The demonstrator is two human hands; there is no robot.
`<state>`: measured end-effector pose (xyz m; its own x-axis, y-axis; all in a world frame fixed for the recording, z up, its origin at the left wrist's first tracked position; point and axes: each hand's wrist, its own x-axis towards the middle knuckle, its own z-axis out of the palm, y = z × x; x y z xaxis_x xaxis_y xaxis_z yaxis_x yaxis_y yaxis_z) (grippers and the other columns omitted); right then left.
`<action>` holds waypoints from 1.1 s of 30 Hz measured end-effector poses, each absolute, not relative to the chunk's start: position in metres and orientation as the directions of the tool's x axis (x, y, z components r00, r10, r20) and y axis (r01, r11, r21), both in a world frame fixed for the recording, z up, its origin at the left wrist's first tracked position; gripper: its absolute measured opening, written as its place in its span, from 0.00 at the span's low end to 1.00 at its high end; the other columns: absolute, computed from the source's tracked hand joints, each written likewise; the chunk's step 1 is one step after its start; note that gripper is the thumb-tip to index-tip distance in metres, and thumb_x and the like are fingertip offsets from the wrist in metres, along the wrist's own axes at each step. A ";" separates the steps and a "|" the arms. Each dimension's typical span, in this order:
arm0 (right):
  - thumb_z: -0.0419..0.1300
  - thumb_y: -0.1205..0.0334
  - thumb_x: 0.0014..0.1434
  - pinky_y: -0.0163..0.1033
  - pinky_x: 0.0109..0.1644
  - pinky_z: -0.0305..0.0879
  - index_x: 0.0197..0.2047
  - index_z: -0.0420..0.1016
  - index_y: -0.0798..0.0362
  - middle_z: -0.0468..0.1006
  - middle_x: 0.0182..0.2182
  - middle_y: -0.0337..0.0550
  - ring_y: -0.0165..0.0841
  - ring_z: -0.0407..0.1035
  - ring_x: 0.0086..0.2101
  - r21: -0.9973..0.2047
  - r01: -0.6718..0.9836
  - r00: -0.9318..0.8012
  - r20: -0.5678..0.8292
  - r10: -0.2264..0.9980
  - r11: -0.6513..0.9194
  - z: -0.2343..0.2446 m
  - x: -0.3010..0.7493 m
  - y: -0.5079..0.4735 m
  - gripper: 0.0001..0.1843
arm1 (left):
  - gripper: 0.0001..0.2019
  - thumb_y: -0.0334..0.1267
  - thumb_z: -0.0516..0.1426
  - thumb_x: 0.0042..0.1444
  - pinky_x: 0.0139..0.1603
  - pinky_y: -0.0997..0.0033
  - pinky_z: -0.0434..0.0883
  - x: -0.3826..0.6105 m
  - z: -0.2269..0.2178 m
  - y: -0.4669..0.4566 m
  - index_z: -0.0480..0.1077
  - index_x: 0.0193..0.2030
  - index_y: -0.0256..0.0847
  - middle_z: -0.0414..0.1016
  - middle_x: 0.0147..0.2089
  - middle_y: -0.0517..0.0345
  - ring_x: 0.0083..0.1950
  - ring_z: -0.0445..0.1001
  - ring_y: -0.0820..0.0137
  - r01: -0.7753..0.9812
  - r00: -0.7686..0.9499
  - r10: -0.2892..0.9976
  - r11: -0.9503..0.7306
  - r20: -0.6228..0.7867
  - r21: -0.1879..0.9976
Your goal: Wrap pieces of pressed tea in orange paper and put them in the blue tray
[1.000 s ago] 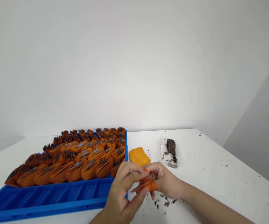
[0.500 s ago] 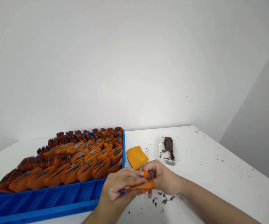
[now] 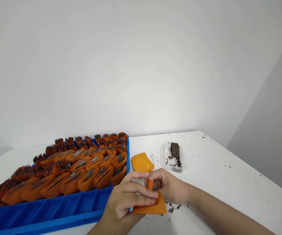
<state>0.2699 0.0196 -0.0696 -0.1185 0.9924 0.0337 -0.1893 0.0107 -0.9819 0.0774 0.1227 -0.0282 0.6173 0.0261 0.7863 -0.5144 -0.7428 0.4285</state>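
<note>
My left hand (image 3: 128, 202) is closed around a flat orange sheet (image 3: 153, 209), its fingers laid over the top face and the thumb hidden below. A small orange rolled piece (image 3: 149, 184) stands upright above the sheet, pinched by my right hand (image 3: 167, 186), whose fingertips are partly out of sight. Both hands meet just in front of a yellow-orange square pad (image 3: 142, 162), which lies on the table. What material the sheet and roll are made of cannot be told.
A blue compartmented tray (image 3: 65, 222) on the left holds rows of orange and black folded bundles (image 3: 89, 179); its front row of slots shows bare. A clear plastic box (image 3: 164, 160) with a dark brown stack (image 3: 175, 150) sits behind my right hand. Dark flakes are scattered over the white table (image 3: 219, 186).
The orange sheet has been turned, so its broad face now shows in front of my left fingers. The rolled piece now stands more upright. My view has shifted slightly.
</note>
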 end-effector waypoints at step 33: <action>0.81 0.46 0.45 0.42 0.39 0.67 0.50 0.82 0.50 0.84 0.45 0.50 0.46 0.79 0.41 0.125 0.815 0.577 -0.090 0.812 -0.566 0.007 0.444 0.048 0.32 | 0.07 0.28 0.60 0.65 0.18 0.85 0.73 0.075 -0.060 0.117 0.70 0.36 0.44 0.88 0.46 0.52 0.53 0.87 0.58 -0.203 0.752 0.447 -0.542 0.485 0.815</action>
<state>0.4444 0.0483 0.0072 0.5773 0.8115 -0.0900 0.8150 -0.5660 0.1246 0.0752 0.1174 -0.0604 0.7519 0.4470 0.4847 -0.2032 -0.5422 0.8153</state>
